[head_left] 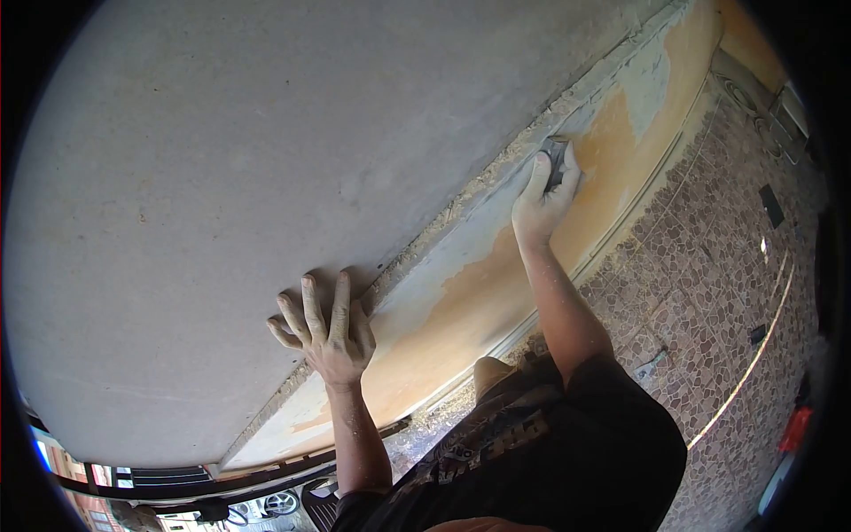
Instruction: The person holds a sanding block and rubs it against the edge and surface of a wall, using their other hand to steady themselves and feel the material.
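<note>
My left hand (331,335) lies with its fingers spread on the large grey panel (248,177), close to the panel's rough edge. My right hand (548,197) is closed around a small dark grey sanding pad (556,160). The pad is against the side surface (496,284), which has patches of pale grey and orange-tan. Pale dust covers the fingers of both hands. The face of the pad towards the surface is hidden.
A rough, dusty ledge (461,204) runs diagonally between the panel and the side surface. Below is a stone-patterned floor (709,293) with a dark flat piece (771,206), a pale hose or cord (753,363) and a small scraper-like tool (651,364). A wheel (282,504) shows at the bottom.
</note>
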`<act>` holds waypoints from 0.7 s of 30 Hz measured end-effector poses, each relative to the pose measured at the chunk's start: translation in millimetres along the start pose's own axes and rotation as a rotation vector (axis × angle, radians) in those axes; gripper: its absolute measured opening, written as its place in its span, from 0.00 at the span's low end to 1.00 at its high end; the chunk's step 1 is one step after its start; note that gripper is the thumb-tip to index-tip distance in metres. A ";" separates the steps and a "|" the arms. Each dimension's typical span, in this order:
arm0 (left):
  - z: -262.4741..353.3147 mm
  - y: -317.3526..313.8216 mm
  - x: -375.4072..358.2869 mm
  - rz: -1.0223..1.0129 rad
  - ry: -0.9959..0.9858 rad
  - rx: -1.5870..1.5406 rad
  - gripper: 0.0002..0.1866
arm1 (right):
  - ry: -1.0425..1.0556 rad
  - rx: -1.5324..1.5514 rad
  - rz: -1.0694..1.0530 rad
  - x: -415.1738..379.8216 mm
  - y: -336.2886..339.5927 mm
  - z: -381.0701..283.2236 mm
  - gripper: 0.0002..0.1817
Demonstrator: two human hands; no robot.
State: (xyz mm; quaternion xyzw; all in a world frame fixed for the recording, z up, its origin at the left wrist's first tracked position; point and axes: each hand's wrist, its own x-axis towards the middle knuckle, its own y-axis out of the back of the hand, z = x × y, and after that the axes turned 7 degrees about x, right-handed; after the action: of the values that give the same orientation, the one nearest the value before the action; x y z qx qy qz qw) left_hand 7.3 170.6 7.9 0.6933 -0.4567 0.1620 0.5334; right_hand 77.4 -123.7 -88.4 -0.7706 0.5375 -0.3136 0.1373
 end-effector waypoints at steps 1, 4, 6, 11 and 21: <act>0.0 0.3 0.5 -0.006 -0.013 0.024 0.23 | -0.016 0.003 -0.041 -6.7 -0.6 0.3 0.34; -0.2 -2.4 2.7 0.001 -0.032 0.045 0.23 | 0.332 -0.047 -0.341 -74.1 -0.3 -23.6 0.34; -2.5 -1.9 0.2 -0.006 -0.037 0.053 0.23 | 0.659 -0.152 -0.728 -91.7 17.4 -37.0 0.36; -3.3 -3.3 0.9 0.010 -0.013 0.029 0.22 | 0.109 -0.060 -0.116 9.9 1.9 -3.1 0.32; -1.8 -3.6 -1.7 0.037 -0.038 0.062 0.21 | 0.459 -0.108 -0.650 -91.4 24.2 -23.0 0.32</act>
State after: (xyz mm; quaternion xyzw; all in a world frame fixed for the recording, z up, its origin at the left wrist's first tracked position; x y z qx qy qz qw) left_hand 9.7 173.1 5.2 0.7039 -0.4742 0.1727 0.4999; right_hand 24.4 -46.5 -114.8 -0.8164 0.2984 -0.4761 -0.1336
